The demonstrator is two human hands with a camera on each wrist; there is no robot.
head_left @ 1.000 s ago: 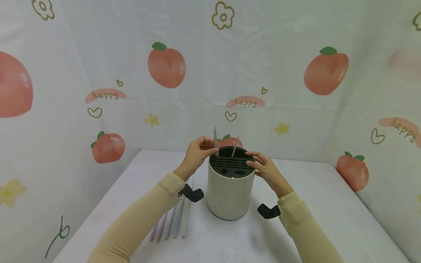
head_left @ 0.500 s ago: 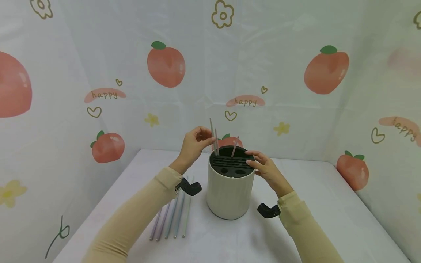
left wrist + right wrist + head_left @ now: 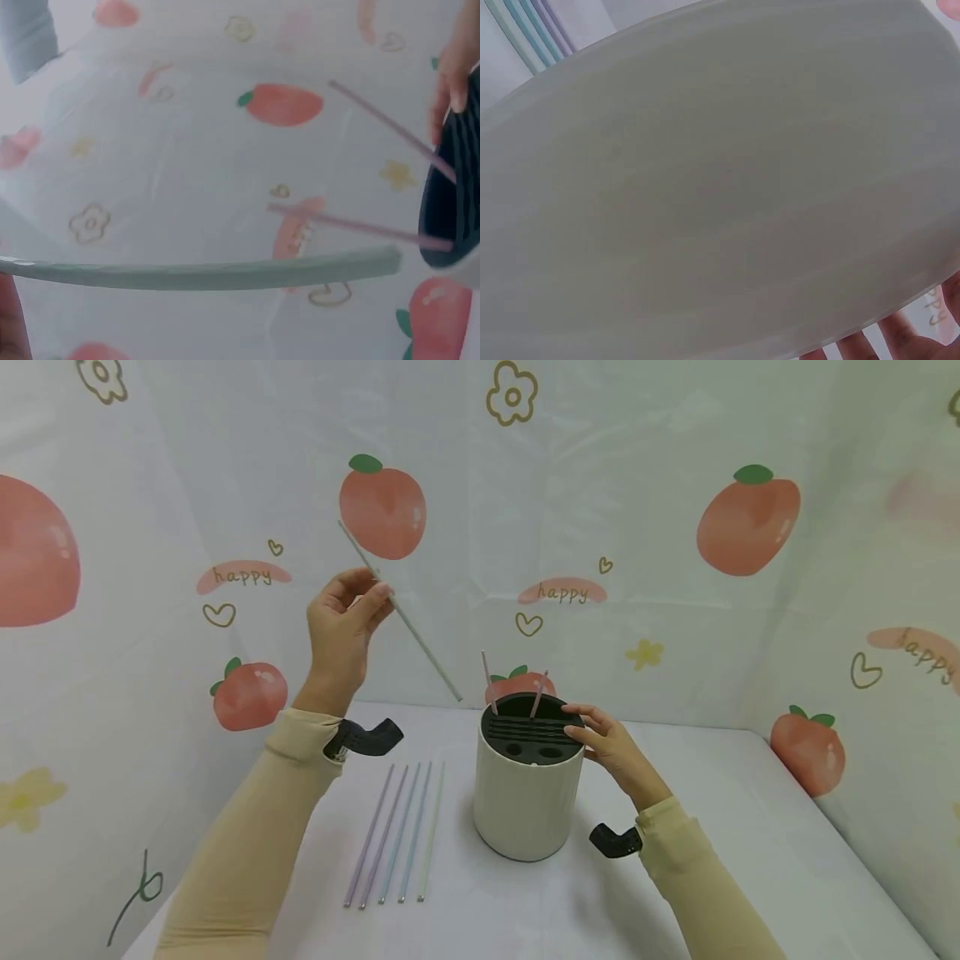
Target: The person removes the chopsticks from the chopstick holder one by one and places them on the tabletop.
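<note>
My left hand [image 3: 343, 631] is raised to the left of the white ribbed holder [image 3: 523, 810] and pinches a thin pale green stick [image 3: 422, 643] between thumb and fingers. The stick slants down to the right, its lower end in the air left of the holder's rim. In the left wrist view the same stick crosses low. Two pink sticks [image 3: 539, 695] stand tilted in the big rear opening of the holder's black slotted insert [image 3: 534, 748]. My right hand [image 3: 617, 753] grips the holder's right rim; its wrist view is mostly filled by the holder's wall [image 3: 720, 187].
Left of the holder, several purple, blue and pale green sticks [image 3: 405, 835] lie side by side on the white table [image 3: 660, 893]. A fruit-printed cloth [image 3: 465, 510] rises behind and at both sides. Each wrist carries a black camera mount [image 3: 367, 739].
My left hand has lifted the pale green stick from the holder's left rear side and carried it up and left, tilting it. The pink sticks stay in the holder. My right hand keeps its place.
</note>
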